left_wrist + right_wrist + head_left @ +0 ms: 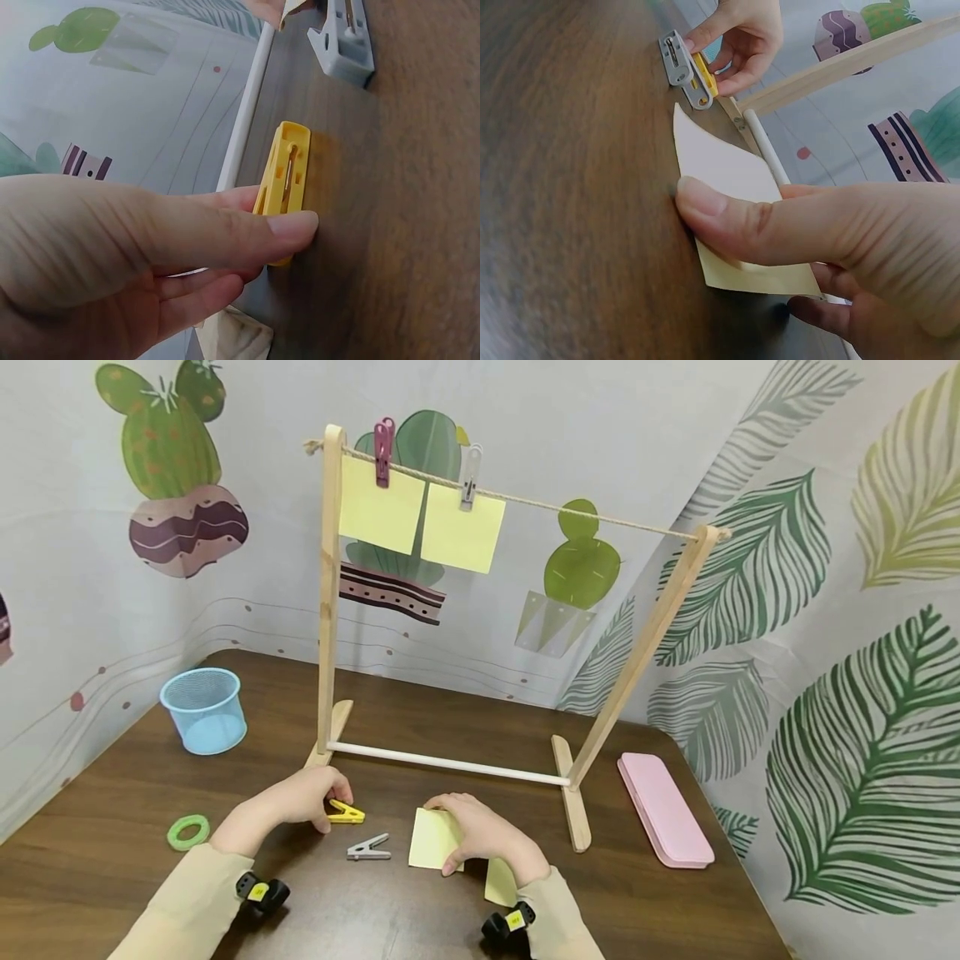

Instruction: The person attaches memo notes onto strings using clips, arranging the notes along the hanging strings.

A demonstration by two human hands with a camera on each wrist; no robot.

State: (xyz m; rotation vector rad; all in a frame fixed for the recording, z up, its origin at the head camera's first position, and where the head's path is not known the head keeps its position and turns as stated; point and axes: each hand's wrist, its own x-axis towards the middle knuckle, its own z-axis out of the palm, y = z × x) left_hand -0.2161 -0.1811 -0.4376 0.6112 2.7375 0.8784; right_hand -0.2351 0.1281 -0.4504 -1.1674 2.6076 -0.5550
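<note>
Between thumb and fingers, my left hand (302, 796) pinches a yellow clothespin (291, 161) just above the table, left of a grey clothespin (369, 849). My right hand (486, 832) pinches a pale yellow square of note paper (727, 161) by its edges, thumb on the near face. A second yellow note (500, 884) lies under the right wrist, partly hidden. Two more hang from the rope (577, 511): the left note (378, 514) by a dark pink clothespin (383, 453), the right note (461, 533) by a clear whitish clothespin (470, 477).
A wooden stand (328, 602) holds the rope, with a white bar (450, 763) low across it. On the left are a blue mesh basket (213, 727) and a green ring (178, 841). A pink case (666, 810) lies on the right of the brown table (90, 810).
</note>
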